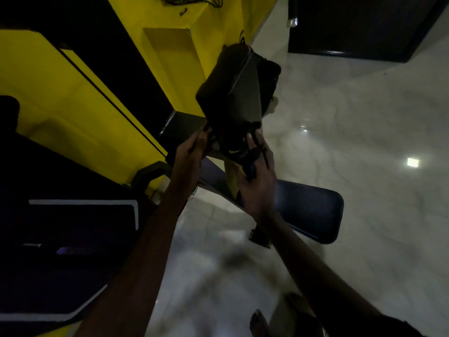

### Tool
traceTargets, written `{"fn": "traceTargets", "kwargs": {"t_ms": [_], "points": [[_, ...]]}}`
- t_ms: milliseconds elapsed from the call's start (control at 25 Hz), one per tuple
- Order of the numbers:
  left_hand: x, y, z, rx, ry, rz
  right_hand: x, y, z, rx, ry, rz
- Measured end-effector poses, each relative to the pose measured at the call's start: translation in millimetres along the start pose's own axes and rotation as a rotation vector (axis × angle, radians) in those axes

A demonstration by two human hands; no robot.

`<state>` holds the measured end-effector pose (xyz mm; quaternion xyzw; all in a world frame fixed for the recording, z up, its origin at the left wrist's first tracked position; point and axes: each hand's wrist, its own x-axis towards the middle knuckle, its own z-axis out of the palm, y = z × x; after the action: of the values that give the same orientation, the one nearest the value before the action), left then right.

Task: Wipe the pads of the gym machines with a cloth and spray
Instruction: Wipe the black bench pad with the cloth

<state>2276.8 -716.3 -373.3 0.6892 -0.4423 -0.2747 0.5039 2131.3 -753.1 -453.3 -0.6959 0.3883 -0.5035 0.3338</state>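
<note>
A black back pad [228,93] stands tilted on a gym machine in the middle of the view. Below it to the right lies the dark seat pad [313,210]. My left hand [192,152] reaches up to the back pad's lower left corner, and its fingertips are lost in the dark there. At the pad's lower right edge, my right hand [258,173] curls its fingers round a small dark object [250,161]. It is too dim and blurred to tell whether that is a cloth or a spray bottle.
A yellow and black wall [80,93] fills the left side. A dark machine panel with white trim [82,215] sits at lower left. Pale glossy floor tiles [364,142] spread to the right, with a black block [352,27] at the top right. My feet [260,322] show at the bottom.
</note>
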Motion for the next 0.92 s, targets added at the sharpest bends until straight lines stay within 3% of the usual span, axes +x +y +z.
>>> {"fn": "traceTargets", "kwargs": {"t_ms": [120, 280, 440, 640, 800, 920], "points": [[1.8, 16.2, -6.4, -0.038, 0.019, 0.056, 4.5, 10.4, 5.4, -0.021, 0.018, -0.073], [13.3, 26.4, -12.1, 0.07, 0.002, 0.188, -8.0, 17.4, 12.3, -0.015, 0.05, 0.01], [23.6, 49.5, -18.4, 0.066, -0.051, 0.319, 14.7, -18.9, 17.6, -0.006, 0.117, -0.067], [28.7, 55.4, -24.2, 0.024, -0.122, 0.306, 10.6, 11.8, 25.5, -0.118, 0.16, -0.147], [22.4, 48.1, -17.0, 0.101, -0.066, 0.362, -15.5, 33.7, 42.5, -0.14, 0.219, -0.089], [23.5, 33.0, -7.2, 0.096, 0.008, 0.399, -3.0, 15.0, 48.7, -0.09, 0.266, -0.152]]}}
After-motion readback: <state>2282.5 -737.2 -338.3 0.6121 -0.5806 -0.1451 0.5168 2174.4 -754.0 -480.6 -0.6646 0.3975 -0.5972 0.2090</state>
